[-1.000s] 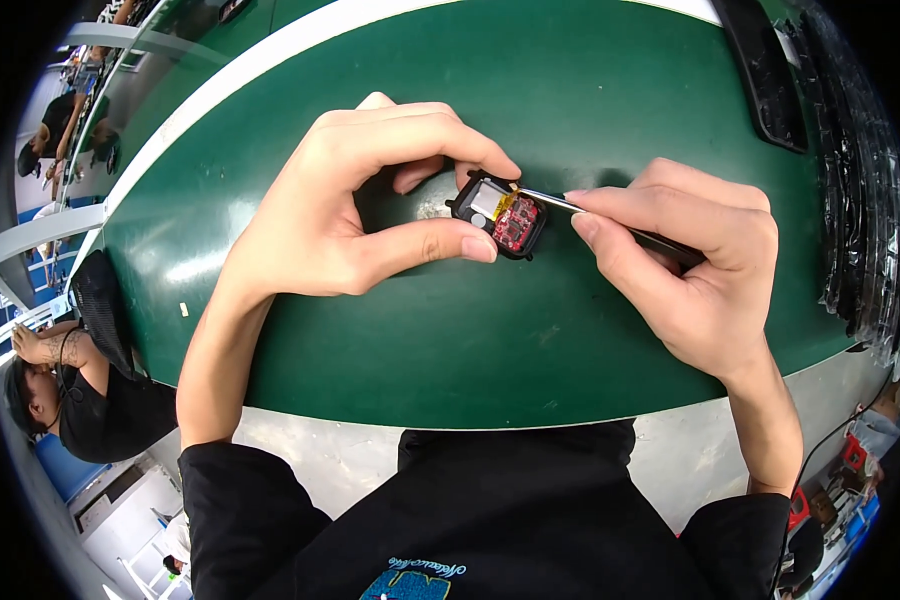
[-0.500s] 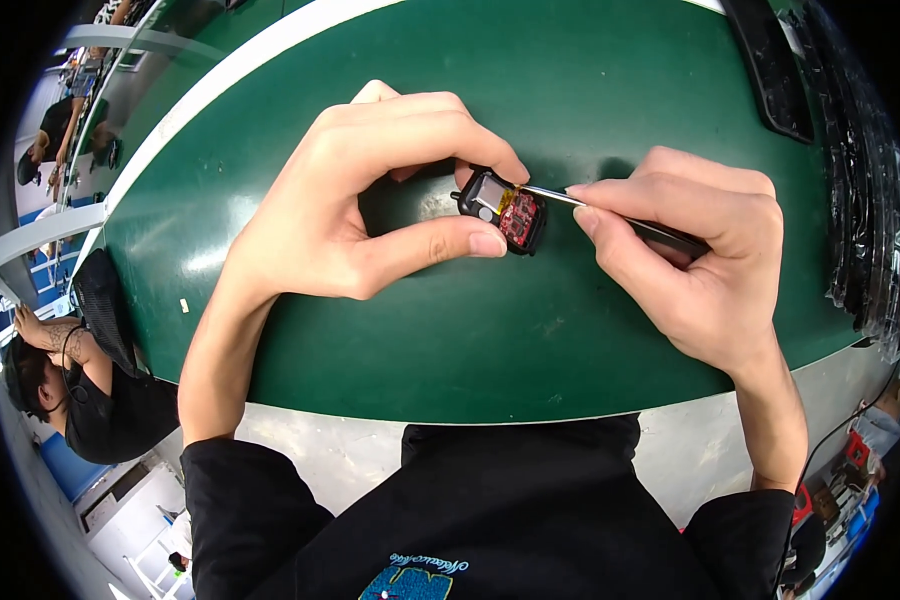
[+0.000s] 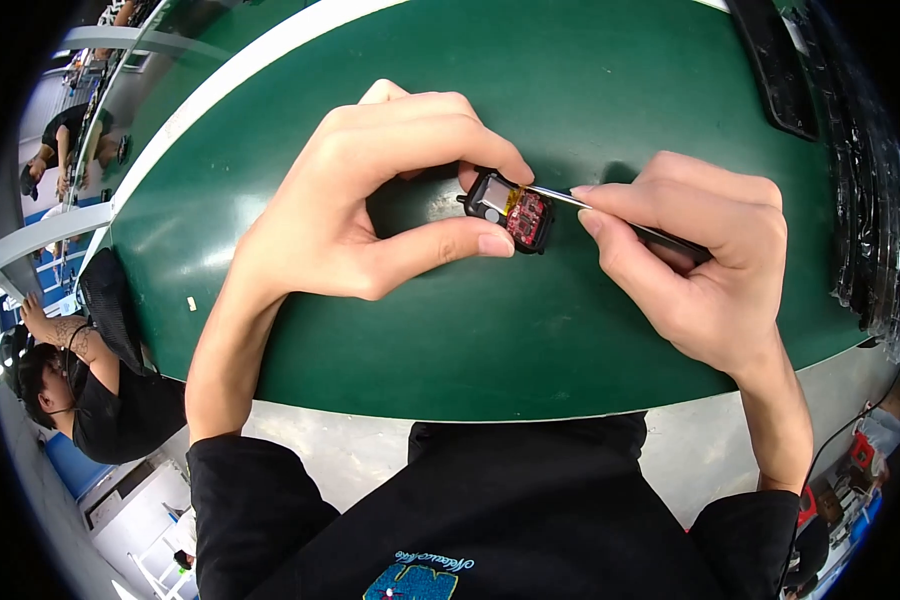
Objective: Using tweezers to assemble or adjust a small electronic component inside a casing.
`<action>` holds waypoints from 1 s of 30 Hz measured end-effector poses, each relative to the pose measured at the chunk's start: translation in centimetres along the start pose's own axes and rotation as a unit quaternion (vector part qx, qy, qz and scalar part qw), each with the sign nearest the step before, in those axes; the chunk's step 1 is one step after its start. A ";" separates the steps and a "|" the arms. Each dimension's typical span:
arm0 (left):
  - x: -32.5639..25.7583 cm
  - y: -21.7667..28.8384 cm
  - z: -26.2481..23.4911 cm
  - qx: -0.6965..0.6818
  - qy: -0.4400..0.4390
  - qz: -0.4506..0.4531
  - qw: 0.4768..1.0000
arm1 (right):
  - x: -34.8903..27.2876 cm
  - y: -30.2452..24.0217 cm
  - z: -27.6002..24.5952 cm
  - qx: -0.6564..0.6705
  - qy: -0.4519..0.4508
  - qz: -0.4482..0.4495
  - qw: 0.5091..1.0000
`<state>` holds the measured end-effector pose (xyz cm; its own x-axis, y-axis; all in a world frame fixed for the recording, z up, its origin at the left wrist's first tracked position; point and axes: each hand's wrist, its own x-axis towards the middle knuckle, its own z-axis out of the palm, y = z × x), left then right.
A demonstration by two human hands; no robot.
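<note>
Between thumb and fingers, my left hand [image 3: 370,190] grips a small black electronic device [image 3: 511,213] whose casing lies open. Inside it I see a red circuit board [image 3: 528,218], a silvery rectangular part [image 3: 494,193] and a strip of yellow tape between them. My right hand [image 3: 700,255] pinches thin metal tweezers [image 3: 560,196] with a dark rear part. Their tip reaches the device's upper edge, close to my left index fingertip; whether it grips anything there is too small to tell.
The green table [image 3: 420,350] lies under both hands. A long black tray-like object [image 3: 775,70] and a row of glossy black plastic-wrapped items [image 3: 860,180] line the right side. Another person [image 3: 110,390] sits at the left, beside a black mesh chair back [image 3: 112,310].
Both hands, the device and the tweezers appear slightly further right, along with the whole scene. The hold on each thing looks the same.
</note>
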<state>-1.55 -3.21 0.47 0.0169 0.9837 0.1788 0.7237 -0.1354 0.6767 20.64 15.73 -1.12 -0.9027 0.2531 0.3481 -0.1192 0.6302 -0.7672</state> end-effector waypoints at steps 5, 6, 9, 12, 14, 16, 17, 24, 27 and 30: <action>0.0 0.1 0.3 0.004 0.005 0.002 1.000 | -0.3 -0.2 0.2 -0.003 0.020 0.011 1.000; 0.1 0.2 0.4 -0.002 0.006 0.000 1.000 | -0.5 -0.2 0.1 -0.005 0.021 0.011 1.000; 0.0 0.4 0.3 0.005 0.005 -0.002 1.000 | -0.7 0.2 0.5 -0.010 0.025 -0.027 0.999; -0.1 0.4 0.2 0.011 0.002 -0.007 1.000 | -0.6 -0.1 0.4 -0.022 0.020 -0.025 0.999; -0.1 0.2 0.3 0.012 0.002 -0.005 1.000 | -0.7 0.1 0.4 -0.024 0.021 -0.032 0.999; 0.0 0.2 0.4 0.008 0.010 0.002 1.000 | -0.8 0.2 0.4 -0.026 0.021 -0.039 0.999; 0.1 0.3 0.4 0.008 0.010 0.003 1.000 | -0.8 0.3 0.4 -0.029 0.025 -0.052 0.998; 0.3 0.2 0.0 0.000 0.014 -0.014 1.000 | -0.2 -0.3 -0.8 -0.019 0.036 -0.014 0.999; -0.2 0.2 0.3 -0.005 0.037 -0.011 0.999 | 0.4 -0.9 -0.5 0.012 0.071 0.032 0.997; -1.0 0.3 0.6 0.005 0.040 0.004 0.999 | 0.1 -0.8 0.7 0.077 0.058 0.048 0.994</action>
<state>-0.89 -4.17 0.06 -0.0323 0.9698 0.2417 0.7309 -0.1420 0.6675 20.30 14.71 -0.83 -0.8603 0.3946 0.3228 -0.1051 0.4823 -0.8697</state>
